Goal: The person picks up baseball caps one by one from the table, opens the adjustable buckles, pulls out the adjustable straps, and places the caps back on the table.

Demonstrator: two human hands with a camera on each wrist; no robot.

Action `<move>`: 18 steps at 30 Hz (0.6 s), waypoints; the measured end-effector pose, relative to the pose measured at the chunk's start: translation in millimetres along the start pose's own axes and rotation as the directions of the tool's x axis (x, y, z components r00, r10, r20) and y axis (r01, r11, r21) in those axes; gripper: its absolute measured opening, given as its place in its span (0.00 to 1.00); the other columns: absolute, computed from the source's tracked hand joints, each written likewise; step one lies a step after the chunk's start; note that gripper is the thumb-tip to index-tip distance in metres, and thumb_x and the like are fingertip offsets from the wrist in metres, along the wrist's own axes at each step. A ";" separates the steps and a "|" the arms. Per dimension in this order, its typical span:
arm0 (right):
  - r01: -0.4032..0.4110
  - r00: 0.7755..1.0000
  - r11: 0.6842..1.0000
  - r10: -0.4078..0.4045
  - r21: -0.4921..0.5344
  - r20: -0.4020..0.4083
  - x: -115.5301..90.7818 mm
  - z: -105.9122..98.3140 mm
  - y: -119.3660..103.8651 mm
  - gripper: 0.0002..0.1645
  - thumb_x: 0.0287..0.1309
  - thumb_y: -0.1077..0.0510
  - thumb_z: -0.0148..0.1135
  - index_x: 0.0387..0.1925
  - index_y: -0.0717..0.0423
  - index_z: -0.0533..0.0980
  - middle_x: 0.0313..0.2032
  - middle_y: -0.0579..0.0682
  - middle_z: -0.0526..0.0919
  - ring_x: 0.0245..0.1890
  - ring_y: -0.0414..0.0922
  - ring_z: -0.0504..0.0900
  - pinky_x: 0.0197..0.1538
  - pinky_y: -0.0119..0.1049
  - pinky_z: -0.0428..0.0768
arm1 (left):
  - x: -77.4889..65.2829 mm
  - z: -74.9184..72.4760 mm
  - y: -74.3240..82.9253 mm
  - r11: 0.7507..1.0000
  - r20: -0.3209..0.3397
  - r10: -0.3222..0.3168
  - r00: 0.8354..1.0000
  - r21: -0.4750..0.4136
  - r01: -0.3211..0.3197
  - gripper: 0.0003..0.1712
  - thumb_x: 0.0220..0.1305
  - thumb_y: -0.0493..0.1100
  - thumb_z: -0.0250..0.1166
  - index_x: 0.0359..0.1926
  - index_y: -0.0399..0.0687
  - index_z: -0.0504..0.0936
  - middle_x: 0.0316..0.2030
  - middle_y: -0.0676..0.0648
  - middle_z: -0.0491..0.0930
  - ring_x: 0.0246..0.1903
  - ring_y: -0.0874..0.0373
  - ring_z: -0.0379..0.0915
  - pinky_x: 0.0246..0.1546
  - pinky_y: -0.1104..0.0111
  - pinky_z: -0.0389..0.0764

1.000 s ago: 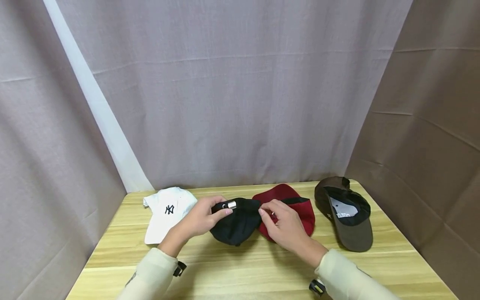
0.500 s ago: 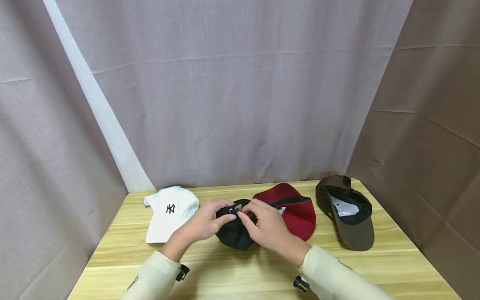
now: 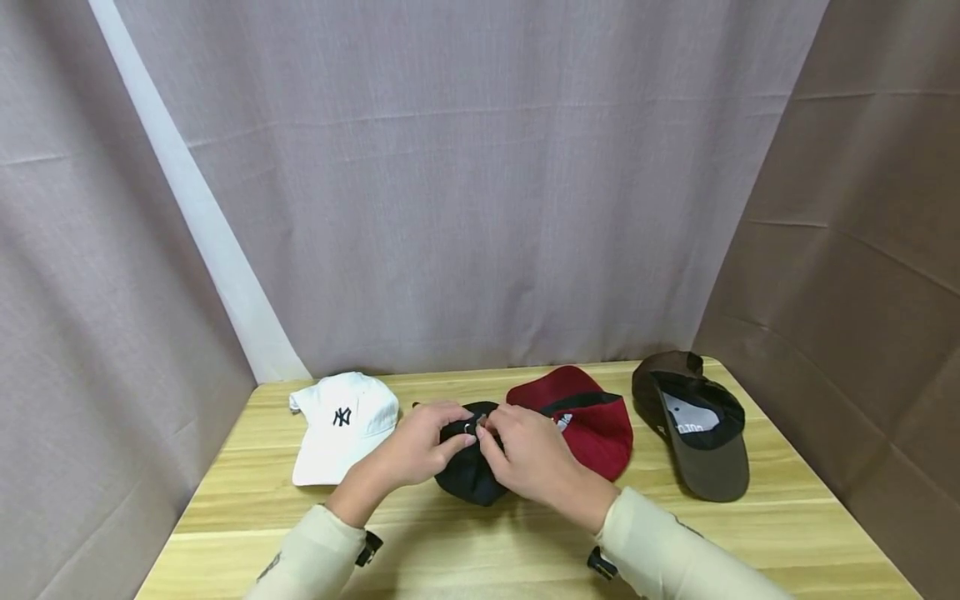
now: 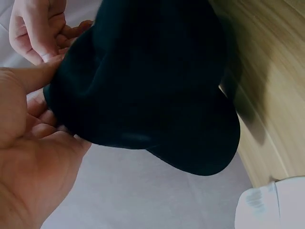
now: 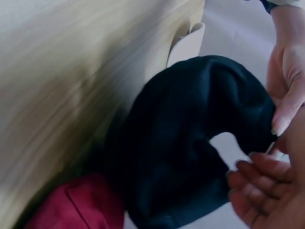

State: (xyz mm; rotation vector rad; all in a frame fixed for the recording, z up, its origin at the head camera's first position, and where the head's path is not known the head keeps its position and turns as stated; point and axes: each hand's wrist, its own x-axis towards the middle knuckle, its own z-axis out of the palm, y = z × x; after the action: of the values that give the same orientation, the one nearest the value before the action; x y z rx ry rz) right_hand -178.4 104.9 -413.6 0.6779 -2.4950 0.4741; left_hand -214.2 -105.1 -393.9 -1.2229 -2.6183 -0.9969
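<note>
A black baseball cap [image 3: 471,479] is between my two hands at the middle of the table, its back toward me. My left hand [image 3: 416,446] pinches the band at the cap's rear edge. From the other side my right hand [image 3: 536,457] has thumb and fingers together on the strap, close to the left fingertips; a small metal clasp there is mostly covered by the fingers. The left wrist view shows the cap's dark crown and curved brim [image 4: 200,143]. In the right wrist view, light comes through the arched opening [image 5: 226,147] above the strap.
To the left lies a white cap [image 3: 337,446] with a dark monogram. A red cap [image 3: 603,437] sits just behind and right of my right hand. Farther right, a brown cap [image 3: 712,477] rests with its inside showing. Grey curtains [image 3: 480,183] rise behind the wooden table [image 3: 450,562].
My right hand moved left from the cap's right edge to the strap, meeting the left hand. The cap shifted slightly right, and the silver clasp, plainly visible before, is now mostly behind fingers.
</note>
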 end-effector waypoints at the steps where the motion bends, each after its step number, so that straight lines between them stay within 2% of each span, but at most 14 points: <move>1: -0.004 1.000 0.999 0.005 -0.033 0.016 0.0 -0.1 -1.2 0.10 0.71 0.51 0.64 0.32 0.49 0.83 0.31 0.42 0.85 0.30 0.39 0.81 0.34 0.34 0.81 | 0.0 0.4 0.2 1.000 0.002 0.000 1.000 0.012 0.000 0.10 0.73 0.41 0.69 0.52 0.46 0.89 0.49 0.48 0.90 0.53 0.54 0.86 0.58 0.57 0.85; 4: -0.006 0.999 0.991 0.013 -0.132 0.049 -0.1 0.4 -4.9 0.14 0.71 0.50 0.62 0.29 0.49 0.83 0.27 0.42 0.82 0.27 0.41 0.79 0.32 0.36 0.80 | 0.0 2.2 0.2 0.999 0.008 0.000 1.000 0.032 0.000 0.10 0.72 0.41 0.69 0.51 0.45 0.90 0.49 0.47 0.90 0.53 0.53 0.87 0.58 0.57 0.85; 7: -0.005 0.998 0.982 0.017 -0.189 0.064 0.2 1.9 -8.3 0.16 0.70 0.51 0.61 0.25 0.50 0.81 0.24 0.43 0.78 0.24 0.44 0.78 0.30 0.38 0.80 | -0.3 4.6 -1.3 1.000 0.013 -0.004 1.000 0.026 0.003 0.10 0.72 0.40 0.68 0.50 0.43 0.90 0.49 0.46 0.91 0.52 0.52 0.87 0.59 0.56 0.85; 13: -0.038 0.994 0.986 0.055 -0.162 0.097 -0.8 3.9 -14.2 0.17 0.68 0.54 0.61 0.21 0.53 0.76 0.22 0.46 0.76 0.23 0.46 0.77 0.29 0.40 0.82 | -0.6 9.2 -4.4 1.000 0.020 0.003 1.000 -0.008 -0.003 0.10 0.70 0.37 0.67 0.49 0.42 0.89 0.47 0.46 0.91 0.52 0.52 0.87 0.58 0.56 0.86; 18: -0.053 0.995 0.985 0.066 -0.164 0.075 -4.4 6.2 -16.5 0.19 0.66 0.56 0.62 0.19 0.53 0.73 0.20 0.47 0.74 0.22 0.46 0.76 0.28 0.40 0.82 | 1.9 12.6 -5.7 0.999 0.029 0.032 0.999 -0.022 -0.031 0.09 0.70 0.34 0.66 0.48 0.43 0.89 0.46 0.47 0.91 0.50 0.54 0.86 0.56 0.59 0.86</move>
State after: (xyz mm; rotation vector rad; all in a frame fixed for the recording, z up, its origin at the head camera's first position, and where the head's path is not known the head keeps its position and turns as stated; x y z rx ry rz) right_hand -168.5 90.3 -417.8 0.5699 -2.6010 0.2662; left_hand -217.2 -99.0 -406.1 -1.2890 -2.6082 -1.0120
